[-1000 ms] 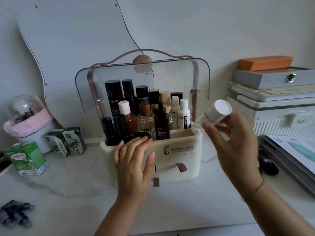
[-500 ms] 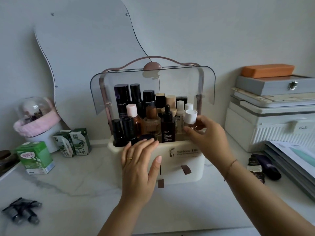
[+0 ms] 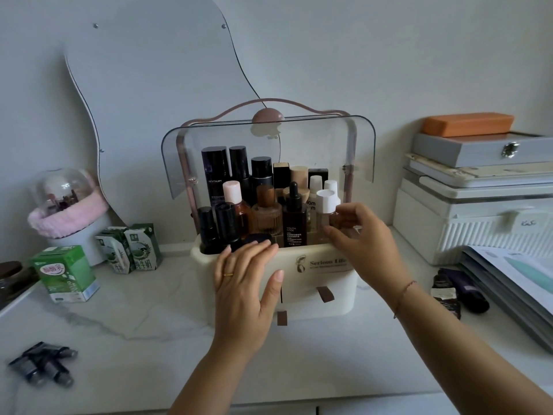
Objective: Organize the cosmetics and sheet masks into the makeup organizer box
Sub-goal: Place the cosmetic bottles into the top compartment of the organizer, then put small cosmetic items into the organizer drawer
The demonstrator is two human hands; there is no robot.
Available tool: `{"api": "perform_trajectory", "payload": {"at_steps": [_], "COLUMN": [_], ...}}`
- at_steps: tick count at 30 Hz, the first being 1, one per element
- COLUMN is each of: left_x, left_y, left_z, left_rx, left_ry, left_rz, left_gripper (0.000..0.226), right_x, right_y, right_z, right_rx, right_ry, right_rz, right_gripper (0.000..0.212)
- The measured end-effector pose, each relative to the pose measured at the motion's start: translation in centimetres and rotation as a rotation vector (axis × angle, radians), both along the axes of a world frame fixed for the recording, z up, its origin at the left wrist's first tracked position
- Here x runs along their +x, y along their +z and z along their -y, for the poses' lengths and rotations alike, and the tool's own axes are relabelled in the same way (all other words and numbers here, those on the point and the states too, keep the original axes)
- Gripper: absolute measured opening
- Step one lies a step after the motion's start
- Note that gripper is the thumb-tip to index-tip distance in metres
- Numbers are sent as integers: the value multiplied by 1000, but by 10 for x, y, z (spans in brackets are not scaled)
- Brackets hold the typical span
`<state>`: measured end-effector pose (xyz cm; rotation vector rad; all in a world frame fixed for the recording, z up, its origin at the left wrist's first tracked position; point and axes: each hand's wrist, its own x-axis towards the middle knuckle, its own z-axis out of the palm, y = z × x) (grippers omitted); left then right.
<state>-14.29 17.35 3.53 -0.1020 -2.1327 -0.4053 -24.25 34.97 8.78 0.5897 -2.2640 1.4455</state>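
Your left hand lies flat, fingers straight, on the near front of the cream plastic organizer box. Your right hand pinches a small clear white-capped bottle, upright at the right end of the box's top compartment, under the raised transparent lid.
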Motion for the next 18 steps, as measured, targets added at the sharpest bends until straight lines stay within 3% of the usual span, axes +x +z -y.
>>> {"api": "perform_trajectory", "payload": {"at_steps": [11,15,18], "left_x": [11,37,49], "left_y": [-2,-35,-53], "left_z": [5,7,6], "left_rx": [-2,341,847], "left_ry": [-8,147,158], "left_rz": [-10,-167,-75], "left_gripper": [49,56,53], "right_x": [36,66,87], "right_y": [-31,-65,-88], "right_z": [-4,-7,1], "right_rx": [-146,-272,-314], "right_ry": [-133,-184,-147], "right_rz": [-32,9,96], "right_gripper": [57,50,30]}}
